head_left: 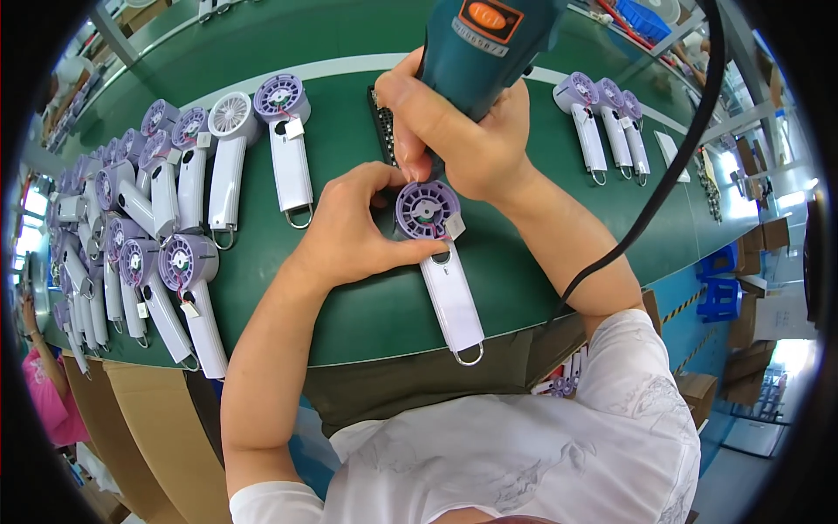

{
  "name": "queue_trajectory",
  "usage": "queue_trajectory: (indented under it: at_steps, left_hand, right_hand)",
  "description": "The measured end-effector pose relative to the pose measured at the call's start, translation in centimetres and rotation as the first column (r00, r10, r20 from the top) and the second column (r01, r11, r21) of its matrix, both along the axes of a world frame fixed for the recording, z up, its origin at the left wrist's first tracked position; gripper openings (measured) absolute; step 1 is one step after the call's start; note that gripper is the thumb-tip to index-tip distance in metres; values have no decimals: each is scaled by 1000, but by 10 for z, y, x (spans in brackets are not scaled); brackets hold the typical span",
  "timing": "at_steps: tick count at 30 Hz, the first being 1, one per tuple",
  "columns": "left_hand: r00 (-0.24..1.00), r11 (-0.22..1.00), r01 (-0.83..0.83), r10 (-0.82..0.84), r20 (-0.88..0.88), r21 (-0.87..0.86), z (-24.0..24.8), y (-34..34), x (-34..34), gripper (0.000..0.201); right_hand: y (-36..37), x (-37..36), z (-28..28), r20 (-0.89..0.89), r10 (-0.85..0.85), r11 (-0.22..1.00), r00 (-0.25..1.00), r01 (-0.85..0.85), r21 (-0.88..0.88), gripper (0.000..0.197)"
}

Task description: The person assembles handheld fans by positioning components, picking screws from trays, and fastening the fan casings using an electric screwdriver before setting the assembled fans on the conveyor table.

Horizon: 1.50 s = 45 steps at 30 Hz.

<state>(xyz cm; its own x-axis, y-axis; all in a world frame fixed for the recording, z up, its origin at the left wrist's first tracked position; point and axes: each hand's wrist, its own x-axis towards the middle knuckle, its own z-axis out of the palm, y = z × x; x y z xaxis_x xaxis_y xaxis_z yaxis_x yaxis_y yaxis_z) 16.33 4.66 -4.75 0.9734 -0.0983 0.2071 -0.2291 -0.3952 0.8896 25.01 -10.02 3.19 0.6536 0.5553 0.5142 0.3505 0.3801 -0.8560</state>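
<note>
A handheld fan [454, 301] with a purple round head and white handle lies in front of me, its metal loop toward my body. My left hand [342, 229] is closed around the fan's head, with the thumb near the top of the handle. My right hand [480, 144] grips a teal electric screwdriver [463, 74] that points down at the far rim of the fan head. The screwdriver's tip is mostly hidden by my fingers. A small white tag [455, 226] hangs by the head. Beyond my hands lies a black perforated tray [381, 127], partly covered by the right hand.
Many similar fans [157, 192] crowd the left side of the green table [349, 336]. Three more fans [602, 131] lie at the right. The screwdriver's black cable [659, 188] curves down past my right arm. Cardboard boxes [144, 419] stand below left; another person [54, 397] is at far left.
</note>
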Motion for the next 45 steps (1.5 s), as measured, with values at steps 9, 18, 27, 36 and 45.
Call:
queue_trajectory:
  at_steps: [9, 18, 27, 36, 45]
  left_hand:
    - [1000, 999, -5, 5, 2, 49, 9, -4, -2, 62]
    - [999, 997, -5, 1, 40, 80, 10, -4, 0, 62]
    - [999, 999, 5, -7, 35, 48, 8, -3, -1, 62]
    - [999, 999, 14, -17, 40, 52, 10, -3, 0, 61]
    - [999, 998, 9, -12, 37, 62, 9, -4, 0, 62]
  right_hand:
    - [-14, 15, 15, -201, -142, 940, 969, 196, 278, 14]
    - [-1, 34, -16, -241, -244, 938, 939, 291, 185, 15]
    - [4, 31, -22, -221, -276, 937, 935, 313, 154, 16]
    - [1, 44, -31, -23, -250, 953, 968, 250, 171, 18]
    - [11, 36, -22, -13, -284, 958, 959, 284, -32, 21]
